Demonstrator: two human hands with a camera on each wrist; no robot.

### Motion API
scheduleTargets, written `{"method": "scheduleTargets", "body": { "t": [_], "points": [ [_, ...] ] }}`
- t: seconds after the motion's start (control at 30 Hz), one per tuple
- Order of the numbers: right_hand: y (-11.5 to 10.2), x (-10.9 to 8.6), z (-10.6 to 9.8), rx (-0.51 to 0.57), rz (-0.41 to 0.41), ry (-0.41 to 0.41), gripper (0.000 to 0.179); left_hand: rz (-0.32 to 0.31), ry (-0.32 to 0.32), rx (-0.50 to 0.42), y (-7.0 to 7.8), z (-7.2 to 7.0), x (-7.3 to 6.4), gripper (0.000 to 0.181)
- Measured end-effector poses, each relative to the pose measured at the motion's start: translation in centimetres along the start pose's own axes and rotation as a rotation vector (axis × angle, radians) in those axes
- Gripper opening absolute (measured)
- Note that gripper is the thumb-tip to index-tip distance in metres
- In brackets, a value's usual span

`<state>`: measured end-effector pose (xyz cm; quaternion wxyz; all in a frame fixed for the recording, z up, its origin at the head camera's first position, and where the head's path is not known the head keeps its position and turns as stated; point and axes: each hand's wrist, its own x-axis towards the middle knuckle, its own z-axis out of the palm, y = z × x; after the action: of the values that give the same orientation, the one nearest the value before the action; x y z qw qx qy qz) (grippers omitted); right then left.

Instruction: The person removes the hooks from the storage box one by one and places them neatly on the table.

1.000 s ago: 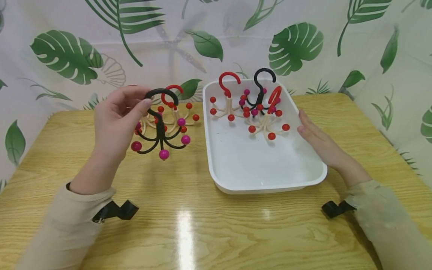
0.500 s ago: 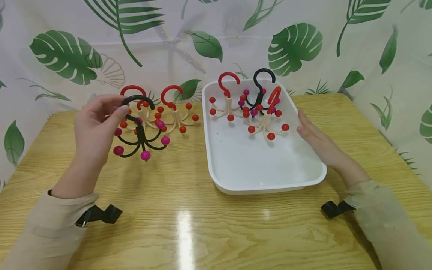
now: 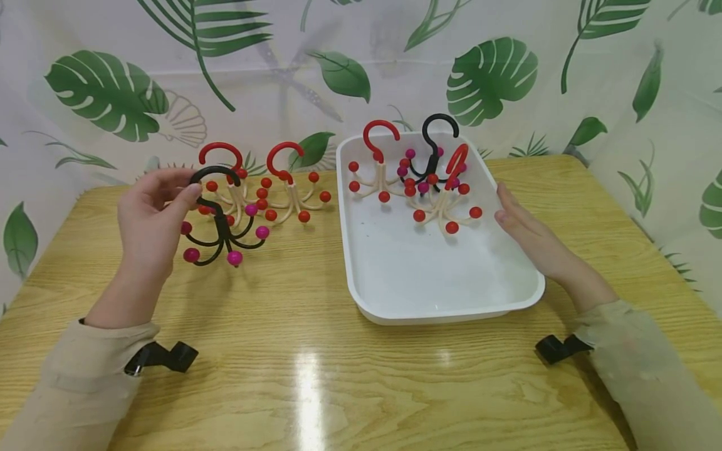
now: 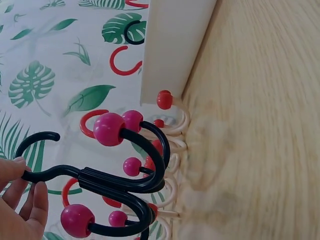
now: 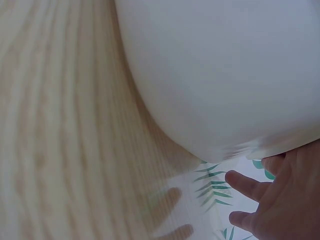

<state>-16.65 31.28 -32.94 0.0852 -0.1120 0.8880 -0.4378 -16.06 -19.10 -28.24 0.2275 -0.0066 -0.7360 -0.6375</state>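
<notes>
My left hand [image 3: 149,219] pinches the curved top of a black claw hanger hook [image 3: 222,228] between thumb and fingers. Magenta balls tip the several arms of this hook [image 4: 115,185], which is upright above the table's left part. Just behind it stand two beige hanger hooks with red tops and red balls, one partly covered [image 3: 235,195], the other in fuller view [image 3: 291,194]. On the right, my right hand [image 3: 530,238] lies along the outer side of a white plastic tub [image 3: 417,269], fingers extended; the right wrist view shows the fingers by the tub wall [image 5: 215,75].
Inside the tub's far half are a black hanger hook [image 3: 433,164] and two beige ones, at the back left [image 3: 381,172] and nearer the front [image 3: 444,203]. A leaf-patterned cloth [image 3: 395,75] hangs behind the wooden table [image 3: 254,376].
My left hand has carried the black hanger hook leftward and slightly down, away from the tub. It now overlaps the left beige hook. My right hand has stayed at the tub's side.
</notes>
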Motion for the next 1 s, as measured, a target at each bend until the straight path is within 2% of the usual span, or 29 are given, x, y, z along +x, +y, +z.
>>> {"method": "scheduleTargets", "body": {
  "t": [0.43, 0.57, 0.8, 1.0],
  "points": [
    [-0.2, -0.1, 0.0, -0.001, 0.015, -0.003, 0.062, -0.043, 0.02, 0.036, -2.0, -0.4, 0.1, 0.016],
    [-0.3, -0.2, 0.1, 0.004, 0.016, -0.003, 0.063, -0.055, 0.028, 0.008, -2.4, -0.4, -0.1, 0.019],
    [-0.3, -0.1, 0.1, -0.003, 0.015, -0.004, 0.062, -0.026, 0.018, -0.075, -2.9, -0.6, -0.4, 0.018],
    [0.1, 0.1, -0.1, -0.005, 0.002, -0.007, 0.061, -0.042, 0.024, -0.084, -3.0, -0.7, -0.7, 0.017]
  ]
}}
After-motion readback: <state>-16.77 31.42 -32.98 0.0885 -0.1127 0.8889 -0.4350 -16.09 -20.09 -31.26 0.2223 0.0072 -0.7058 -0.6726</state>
